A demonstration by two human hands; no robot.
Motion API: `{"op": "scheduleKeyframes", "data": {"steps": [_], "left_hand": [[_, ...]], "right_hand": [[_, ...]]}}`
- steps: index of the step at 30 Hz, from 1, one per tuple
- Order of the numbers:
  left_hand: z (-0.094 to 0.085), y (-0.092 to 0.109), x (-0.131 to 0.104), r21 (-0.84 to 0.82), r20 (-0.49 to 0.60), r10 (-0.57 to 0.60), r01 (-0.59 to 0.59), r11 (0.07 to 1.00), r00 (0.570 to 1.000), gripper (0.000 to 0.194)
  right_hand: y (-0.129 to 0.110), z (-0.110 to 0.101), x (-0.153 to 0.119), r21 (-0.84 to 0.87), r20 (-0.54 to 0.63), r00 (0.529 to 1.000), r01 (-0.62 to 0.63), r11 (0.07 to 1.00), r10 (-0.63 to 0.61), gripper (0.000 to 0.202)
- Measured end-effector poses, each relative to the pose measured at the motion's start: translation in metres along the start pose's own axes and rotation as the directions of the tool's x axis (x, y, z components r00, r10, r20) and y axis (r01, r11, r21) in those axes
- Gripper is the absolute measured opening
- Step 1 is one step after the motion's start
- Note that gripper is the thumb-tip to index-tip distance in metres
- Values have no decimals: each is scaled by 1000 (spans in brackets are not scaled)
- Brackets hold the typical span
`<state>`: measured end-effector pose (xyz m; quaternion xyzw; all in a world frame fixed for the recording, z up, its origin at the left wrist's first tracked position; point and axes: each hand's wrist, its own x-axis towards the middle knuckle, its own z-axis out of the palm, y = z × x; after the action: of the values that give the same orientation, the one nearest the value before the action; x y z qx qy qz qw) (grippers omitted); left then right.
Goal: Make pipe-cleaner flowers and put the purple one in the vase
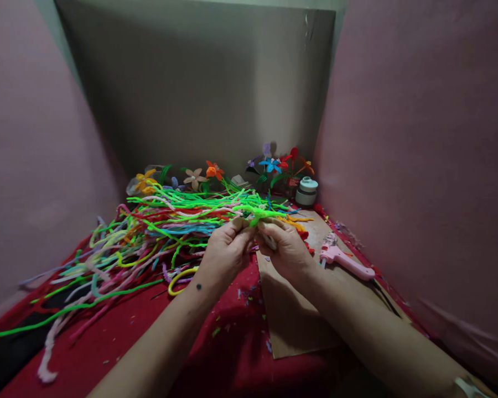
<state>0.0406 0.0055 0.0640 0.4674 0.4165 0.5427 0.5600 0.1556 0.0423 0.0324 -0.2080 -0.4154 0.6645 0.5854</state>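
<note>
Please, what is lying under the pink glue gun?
A brown board lies under the glue gun; whatever is directly beneath its body is covered.

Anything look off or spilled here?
Loose fuzzy scraps litter the red cloth, as if spilled. A fuzzy clump sits at the pink glue gun's front end, possibly stray lint. One pale pink stem straggles from the pile. Nothing looks broken.

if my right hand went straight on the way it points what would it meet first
Your right hand angles forward and left, so probably your left hand first, by the green fuzzy piece both pinch; beyond, the fuzzy-stem pile, though depth is unclear.
</note>
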Motion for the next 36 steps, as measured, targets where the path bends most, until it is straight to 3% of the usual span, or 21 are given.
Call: {"op": "scheduleKeyframes", "data": {"steps": [5,9,14,17,20,23,25,27,30,34,36], "left_hand": [[-6,0,-1,-206,307,-83,151,967,948,22],[-14,-4,4,-208,395,-75,169,963,915,21],[-25,-7,14,-93,400,-36,80,992,916,24],[-25,-6,17,55,356,40,-63,996,934,22],[-25,-1,14,282,164,171,-212,936,972,13],[-30,5,7,293,-27,165,-150,944,986,15],[-33,7,2,144,17,77,-79,987,997,23],[-34,7,-3,-9,158,16,-15,1000,987,31],[-29,7,-10,-43,301,13,-1,999,954,36],[-21,7,-14,-25,264,-41,49,998,964,24],[-21,7,-14,-75,238,-64,84,994,969,19]], "right_hand": [[-2,-5,4,94,110,984,-153,984,142,20],[-3,-5,2,43,151,978,-153,987,145,22],[5,-2,1,-11,171,984,-58,998,59,15],[8,-1,0,-69,130,989,85,994,-76,11],[6,-1,0,-204,73,958,286,936,-277,7],[1,-3,-2,-437,98,888,443,783,-448,4],[1,-6,-3,-556,154,834,517,651,-531,11],[2,-8,-5,-625,217,782,571,533,-584,18],[5,-11,-6,-681,280,743,601,419,-608,22],[7,-11,-8,-694,329,713,627,354,-620,21],[7,-10,-10,-671,320,736,621,406,-597,21]]}}
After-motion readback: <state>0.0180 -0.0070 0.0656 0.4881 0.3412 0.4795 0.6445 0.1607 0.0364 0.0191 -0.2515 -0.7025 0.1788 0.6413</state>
